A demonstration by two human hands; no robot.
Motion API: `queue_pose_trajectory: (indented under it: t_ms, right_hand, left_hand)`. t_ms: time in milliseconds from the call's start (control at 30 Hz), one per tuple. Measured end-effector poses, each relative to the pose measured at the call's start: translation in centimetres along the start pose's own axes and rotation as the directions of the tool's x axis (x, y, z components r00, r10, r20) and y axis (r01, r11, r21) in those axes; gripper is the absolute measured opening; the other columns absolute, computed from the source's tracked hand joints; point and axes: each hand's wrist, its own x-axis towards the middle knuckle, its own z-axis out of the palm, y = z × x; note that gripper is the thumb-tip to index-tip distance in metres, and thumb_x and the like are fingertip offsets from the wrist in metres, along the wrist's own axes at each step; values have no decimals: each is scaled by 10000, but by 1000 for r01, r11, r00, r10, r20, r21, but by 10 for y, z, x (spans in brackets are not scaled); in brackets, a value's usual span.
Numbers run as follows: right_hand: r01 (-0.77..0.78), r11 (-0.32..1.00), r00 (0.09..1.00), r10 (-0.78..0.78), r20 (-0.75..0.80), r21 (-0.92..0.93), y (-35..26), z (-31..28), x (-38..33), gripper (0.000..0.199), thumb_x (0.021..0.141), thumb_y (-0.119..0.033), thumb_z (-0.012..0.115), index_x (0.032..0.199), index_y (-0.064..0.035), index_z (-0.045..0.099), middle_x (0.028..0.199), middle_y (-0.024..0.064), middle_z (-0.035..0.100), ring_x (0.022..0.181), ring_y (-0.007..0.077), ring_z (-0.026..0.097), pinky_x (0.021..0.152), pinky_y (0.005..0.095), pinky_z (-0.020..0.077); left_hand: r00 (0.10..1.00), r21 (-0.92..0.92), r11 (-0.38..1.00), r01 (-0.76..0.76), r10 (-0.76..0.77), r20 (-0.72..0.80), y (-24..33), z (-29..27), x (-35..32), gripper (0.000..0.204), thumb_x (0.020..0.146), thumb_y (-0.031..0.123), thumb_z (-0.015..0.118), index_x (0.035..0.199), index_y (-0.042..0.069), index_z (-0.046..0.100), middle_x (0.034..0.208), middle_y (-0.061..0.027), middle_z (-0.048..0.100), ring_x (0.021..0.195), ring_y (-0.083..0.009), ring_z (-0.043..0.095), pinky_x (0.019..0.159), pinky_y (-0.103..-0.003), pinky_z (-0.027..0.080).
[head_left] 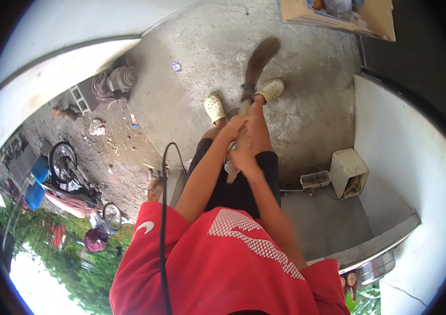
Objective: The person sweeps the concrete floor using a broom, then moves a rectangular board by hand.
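Both my hands are closed round the pale handle of a broom [260, 59]. My left hand [236, 127] grips farther along the handle, nearer the bristles. Closer to my body, my right hand [240, 157] holds the handle's upper part. The broom slants away from me, its brown bristles over the concrete floor [307, 68] just past my right clog [270, 90]. My left clog [214, 108] stands to the left of the broom.
A cardboard box [333, 23] with mixed items is at the far right. A crumpled wrapper [176, 66] lies on the floor. To the right are a pale bin [349, 173], a shallow tray [316, 180] and a white wall [396, 126]. Bicycle wheels [64, 163] show at the left. A black cable [163, 236] hangs in front.
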Motion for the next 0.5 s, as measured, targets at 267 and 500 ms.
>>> queue_pose_trajectory:
  t_ms: [267,500]
  right_hand:
    - [-56,996,865,12,501,73,-11,86,-33,863,685,6,506,1426,-109,79,631,87,525,391,135,465,376,264,401]
    - [-76,996,949,59,309,42,-68,44,-54,837,702,42,462,1427,-200,122,675,76,545,412,123,481,391,243,422]
  left_hand:
    - [795,-459,885,-80,-221,-565,-39,-122,-123,84,763,80,525,731,90,448,556,9,436,430,-75,401,378,-242,371]
    - [897,-502,827,-252,5,-442,34,-36,-87,118,793,137,545,850,71,465,677,-11,460,508,-97,432,444,-240,401]
